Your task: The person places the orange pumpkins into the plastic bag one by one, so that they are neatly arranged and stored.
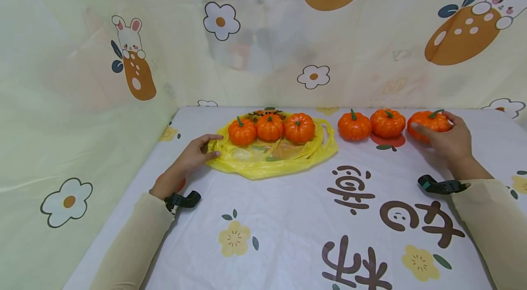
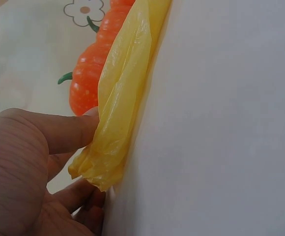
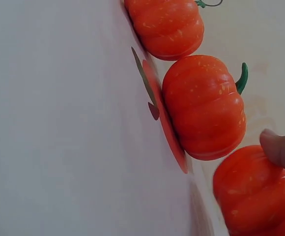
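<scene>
At the left end of a crumpled yellow plastic bag (image 1: 255, 169), my left hand (image 1: 196, 150) touches the plastic, its thumb and index finger spread apart. The left wrist view shows a fingertip against the gathered yellow bag (image 2: 118, 103); the other fingers are partly hidden. Three small orange toy pumpkins (image 1: 270, 127) stand in a row on the bag. My right hand (image 1: 454, 141) grips another toy pumpkin (image 1: 426, 124), thumb in front and fingers around its far side. Two more pumpkins, a middle one (image 1: 388, 123) and a left one (image 1: 354, 125), stand beside it.
A white patterned cloth (image 1: 288, 217) covers the table, with printed flowers and brown characters. Behind the pumpkins rises a cream curtain (image 1: 263, 52) with rabbits and flowers, and it continues along the left side. A bag handle loop (image 1: 329, 136) lies toward the right-hand pumpkins.
</scene>
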`<state>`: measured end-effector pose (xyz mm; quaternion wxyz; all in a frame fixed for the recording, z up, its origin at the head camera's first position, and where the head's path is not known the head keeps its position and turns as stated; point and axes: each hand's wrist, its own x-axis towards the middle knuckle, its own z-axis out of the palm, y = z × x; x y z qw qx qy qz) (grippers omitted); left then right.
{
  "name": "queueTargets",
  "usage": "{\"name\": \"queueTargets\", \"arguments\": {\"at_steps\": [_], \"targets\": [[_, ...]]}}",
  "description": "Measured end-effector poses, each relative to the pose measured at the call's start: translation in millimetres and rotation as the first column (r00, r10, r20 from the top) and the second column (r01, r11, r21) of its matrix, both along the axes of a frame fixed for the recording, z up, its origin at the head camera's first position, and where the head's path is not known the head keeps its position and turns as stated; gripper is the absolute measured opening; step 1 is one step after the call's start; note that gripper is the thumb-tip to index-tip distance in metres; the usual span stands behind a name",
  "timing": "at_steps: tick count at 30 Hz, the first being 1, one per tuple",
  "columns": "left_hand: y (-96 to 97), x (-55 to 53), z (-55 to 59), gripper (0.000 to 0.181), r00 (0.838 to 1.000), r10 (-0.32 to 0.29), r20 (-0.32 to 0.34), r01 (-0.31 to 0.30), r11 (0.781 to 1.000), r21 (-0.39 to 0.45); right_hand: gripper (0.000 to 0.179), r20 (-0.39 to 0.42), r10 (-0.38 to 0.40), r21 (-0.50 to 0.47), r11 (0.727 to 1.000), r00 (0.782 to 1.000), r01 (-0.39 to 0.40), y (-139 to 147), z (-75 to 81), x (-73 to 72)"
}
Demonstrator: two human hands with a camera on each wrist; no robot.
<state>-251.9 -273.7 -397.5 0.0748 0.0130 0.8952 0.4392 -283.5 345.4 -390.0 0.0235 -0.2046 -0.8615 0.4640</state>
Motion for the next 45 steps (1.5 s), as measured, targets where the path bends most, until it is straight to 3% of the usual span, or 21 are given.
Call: {"name": "queueTargets", "arguments": {"at_steps": [7,20,31,37,45], "targets": [[0.7,0.4,0.6,0.048,1.000,-0.002,-0.001,0.002,1.000,-0.006,0.107,-0.057,-0.117,-0.086,0.990,0.992,0.112,-3.0,4.8,1.6],[0.1,0.8,1.4,0.048,1.000,0.008,0.000,-0.008,1.000,-0.027,0.097,-0.088,-0.167,-0.199,0.969,0.982,0.147,-14.7,14.0,1.4],[0.3,2.0,1.3,0.048,1.000,0.000,-0.013,0.000,1.000,-0.029,0.107,-0.115,-0.130,-0.200,0.974,0.985,0.106,-22.3,20.9,2.4],[1.0,2.9,2.4,0.048,1.000,-0.007,-0.014,0.006,0.999,-0.041,0.102,-0.136,-0.118,-0.210,0.974,0.984,0.088,-31.1,29.6,5.6],[1.2,3.2,3.6,0.048,1.000,-0.008,0.009,0.008,1.000,-0.022,0.103,-0.130,-0.021,-0.176,0.984,0.991,-0.002,-43.7,39.5,10.6]]}}
